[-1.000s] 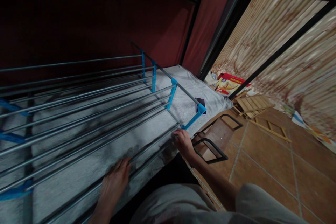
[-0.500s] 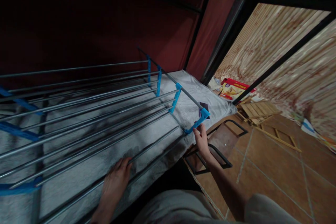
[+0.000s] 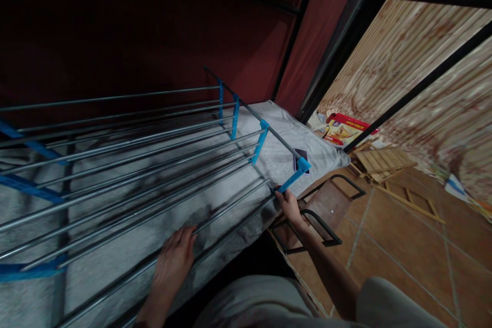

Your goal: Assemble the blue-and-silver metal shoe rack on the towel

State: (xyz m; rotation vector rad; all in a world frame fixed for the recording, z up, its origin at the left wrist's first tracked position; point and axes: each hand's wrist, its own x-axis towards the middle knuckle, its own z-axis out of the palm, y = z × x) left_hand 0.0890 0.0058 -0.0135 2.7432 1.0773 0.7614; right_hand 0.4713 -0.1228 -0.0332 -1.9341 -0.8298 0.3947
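Observation:
A rack (image 3: 154, 164) of grey metal rods joined by blue plastic brackets lies across a grey-white plush cover. My left hand (image 3: 175, 253) is closed over a rod near the front of the rack, its fingertips curled out of sight past the rod. At the near right corner, my right hand (image 3: 290, 208) pinches the lower end of a blue bracket (image 3: 294, 177), where a rod meets it. The fingertips there are partly hidden. Just behind that bracket a dark phone (image 3: 302, 155) lies on the cover (image 3: 319, 146).
A small stool or chair with a black tube frame (image 3: 326, 205) stands right of the bed edge. Beyond, wooden slat pieces (image 3: 384, 164) and a red-yellow box (image 3: 346, 128) lie by a patterned curtain (image 3: 434, 61). Dark bed posts (image 3: 334, 51) rise behind.
My right hand has slid down and slightly left along the blue bracket to its lower end. My left hand stays on its rod. The view has shifted slightly.

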